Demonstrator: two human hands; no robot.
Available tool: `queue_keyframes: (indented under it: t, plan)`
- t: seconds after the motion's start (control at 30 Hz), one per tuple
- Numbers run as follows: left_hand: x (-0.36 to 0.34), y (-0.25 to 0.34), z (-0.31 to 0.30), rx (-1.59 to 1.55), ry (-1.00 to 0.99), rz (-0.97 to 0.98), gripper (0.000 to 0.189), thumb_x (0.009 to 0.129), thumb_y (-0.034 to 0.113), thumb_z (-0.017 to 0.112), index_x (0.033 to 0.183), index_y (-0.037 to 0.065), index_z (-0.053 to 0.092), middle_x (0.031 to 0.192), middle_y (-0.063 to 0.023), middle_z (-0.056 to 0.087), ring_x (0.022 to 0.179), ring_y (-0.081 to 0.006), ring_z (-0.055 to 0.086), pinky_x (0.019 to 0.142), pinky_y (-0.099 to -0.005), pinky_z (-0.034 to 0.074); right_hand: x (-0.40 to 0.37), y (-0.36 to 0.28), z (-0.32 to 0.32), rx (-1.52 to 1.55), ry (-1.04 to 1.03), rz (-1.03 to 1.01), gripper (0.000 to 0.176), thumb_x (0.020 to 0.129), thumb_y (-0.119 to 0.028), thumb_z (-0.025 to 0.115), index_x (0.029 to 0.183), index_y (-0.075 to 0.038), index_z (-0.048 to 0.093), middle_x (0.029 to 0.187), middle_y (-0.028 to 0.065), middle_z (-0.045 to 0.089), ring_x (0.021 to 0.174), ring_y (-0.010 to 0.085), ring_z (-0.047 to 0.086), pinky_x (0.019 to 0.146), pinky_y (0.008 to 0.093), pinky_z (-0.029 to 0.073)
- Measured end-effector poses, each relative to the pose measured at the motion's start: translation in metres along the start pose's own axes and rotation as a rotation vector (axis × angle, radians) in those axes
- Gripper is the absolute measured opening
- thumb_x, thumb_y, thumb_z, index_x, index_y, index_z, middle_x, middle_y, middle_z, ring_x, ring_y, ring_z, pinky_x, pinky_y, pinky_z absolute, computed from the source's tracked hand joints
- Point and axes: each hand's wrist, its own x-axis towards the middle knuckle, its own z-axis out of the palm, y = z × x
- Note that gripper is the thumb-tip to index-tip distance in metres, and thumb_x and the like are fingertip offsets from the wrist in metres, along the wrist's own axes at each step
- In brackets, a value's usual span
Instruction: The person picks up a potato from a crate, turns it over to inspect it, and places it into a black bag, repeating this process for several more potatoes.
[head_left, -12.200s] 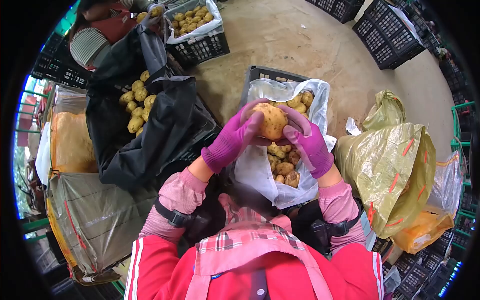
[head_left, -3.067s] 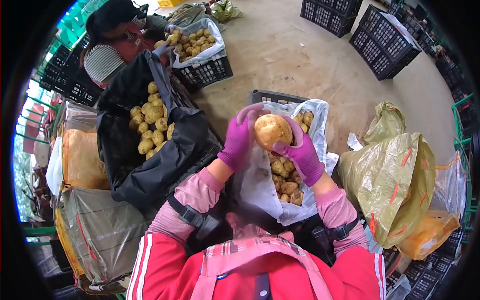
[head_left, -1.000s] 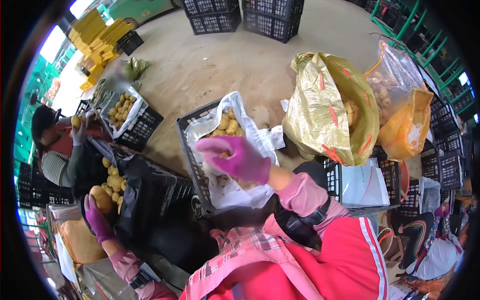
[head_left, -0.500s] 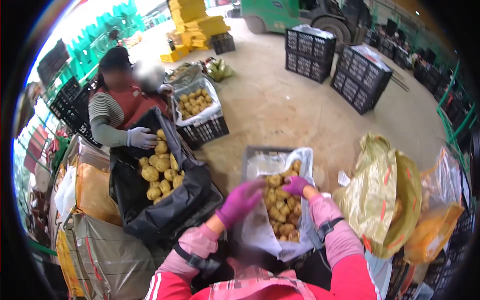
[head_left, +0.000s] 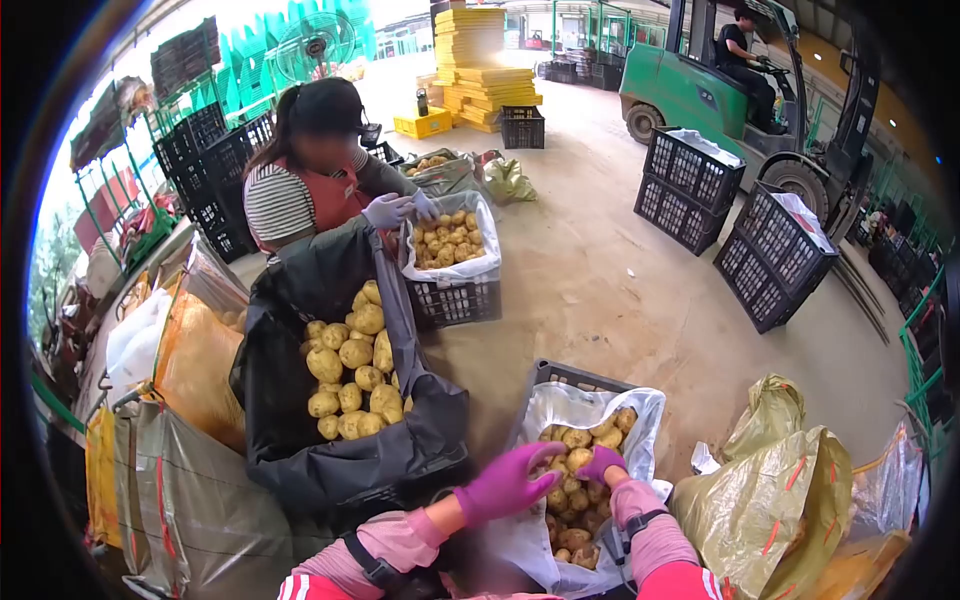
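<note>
Not a letter, number or brand could be read: none on the green forklift (head_left: pixel 700 85), none on the yellow stack (head_left: pixel 480 60) left of it, the black crates (head_left: pixel 690 185) before it, or the white liner bag (head_left: pixel 590 410) far nearer.

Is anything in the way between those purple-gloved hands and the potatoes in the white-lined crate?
Nothing visible does. The right hand lies on the potatoes in the white-lined crate; the left hand hovers open just beside them.

crate (head_left: pixel 573 372): black plastic | liner (head_left: pixel 590 405): glossy plastic film | potatoes (head_left: pixel 577 440): matt, perhaps dusty
</note>
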Motion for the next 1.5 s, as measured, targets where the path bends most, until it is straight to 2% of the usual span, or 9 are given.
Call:
queue_keyframes:
  t: [0.2,0.37,0.5,0.7,0.8,0.9,1.2,1.33,1.5]
  plan:
    - [0.013,-0.032,0.017,0.242,0.403,0.211,0.070,0.092,0.027,0.070,0.147,0.001,0.036,0.141,-0.0190,0.049,0.126,-0.0267,0.051,0.105,-0.0379,0.042,-0.115,-0.038,-0.096,0.589,0.045,-0.480,0.075,0.070,-0.039,0.084,0.130,-0.003,0.059,0.118,0.0148,0.067,0.108,0.0240,0.065,0.093,0.0341,0.050]
    - [0.015,-0.014,0.019,-0.037,0.114,-0.030,0.054,0.094,0.029,0.066,0.137,0.002,0.050,0.126,-0.0229,0.061,0.115,-0.0297,0.061,0.097,-0.0391,0.047,-0.215,-0.097,-0.092,0.531,0.424,-0.665,0.077,0.074,-0.040,0.081,0.137,-0.009,0.050,0.130,0.0197,0.058,0.120,0.0351,0.057,0.101,0.0415,0.046]
    - [0.020,-0.051,0.024,0.291,0.253,0.320,0.035,0.099,0.025,0.056,0.125,0.002,0.060,0.116,-0.0180,0.066,0.100,-0.0282,0.067,0.087,-0.0353,0.052,-0.218,-0.099,-0.075,0.826,0.413,-0.703,0.076,0.078,-0.030,0.080,0.141,-0.004,0.046,0.136,0.0168,0.055,0.126,0.0285,0.054,0.104,0.0382,0.044]
    - [0.029,-0.031,0.001,-0.400,0.265,-0.091,0.036,0.104,0.026,0.048,0.126,-0.001,0.058,0.116,-0.0142,0.065,0.100,-0.0210,0.067,0.080,-0.0389,0.059,-0.227,-0.090,-0.101,1.302,0.239,-0.714,0.088,0.075,-0.048,0.084,0.139,0.000,0.046,0.128,0.0103,0.057,0.119,0.0182,0.054,0.102,0.0319,0.043]
    - [0.029,-0.022,-0.001,-0.236,0.127,-0.181,0.043,0.105,0.035,0.044,0.132,0.003,0.054,0.113,-0.0135,0.066,0.093,-0.0204,0.069,0.079,-0.0362,0.060,-0.221,-0.086,-0.102,1.284,0.300,-0.717,0.087,0.075,-0.047,0.083,0.139,-0.001,0.047,0.128,0.0099,0.057,0.120,0.0189,0.054,0.103,0.0329,0.042]
    - [0.027,-0.013,-0.006,-0.968,-0.314,-0.624,0.048,0.104,0.043,0.043,0.138,0.008,0.049,0.118,-0.0129,0.063,0.094,-0.0209,0.069,0.080,-0.0354,0.060,-0.215,-0.089,-0.097,1.265,0.370,-0.753,0.082,0.078,-0.044,0.082,0.139,-0.001,0.047,0.130,0.0111,0.057,0.123,0.0212,0.053,0.105,0.0339,0.041]
    - [0.018,0.005,0.017,-0.942,-0.103,-0.292,0.062,0.104,0.040,0.045,0.154,0.013,0.020,0.139,-0.0113,0.048,0.114,-0.0231,0.062,0.093,-0.0399,0.056,-0.202,-0.099,-0.089,0.840,0.758,-0.761,0.054,0.095,-0.038,0.064,0.129,0.003,0.056,0.137,0.0138,0.054,0.130,0.0245,0.048,0.111,0.0360,0.035]
    - [0.014,0.010,0.018,-0.915,-0.147,-0.184,0.073,0.097,0.035,0.061,0.154,0.011,0.022,0.143,-0.0116,0.044,0.125,-0.0243,0.054,0.099,-0.0433,0.052,-0.202,-0.084,-0.103,1.244,0.557,-0.619,0.040,0.103,-0.028,0.052,0.130,0.001,0.057,0.131,0.0149,0.060,0.125,0.0226,0.055,0.106,0.0342,0.040]
    - [0.020,0.002,0.022,-0.685,-0.079,0.022,0.091,0.086,0.031,0.078,0.153,0.004,0.023,0.145,-0.0099,0.041,0.133,-0.0216,0.045,0.108,-0.0383,0.043,-0.209,-0.089,-0.107,0.982,0.730,-0.784,0.059,0.097,-0.037,0.062,0.139,0.001,0.046,0.135,0.0163,0.057,0.127,0.0265,0.053,0.106,0.0359,0.041]
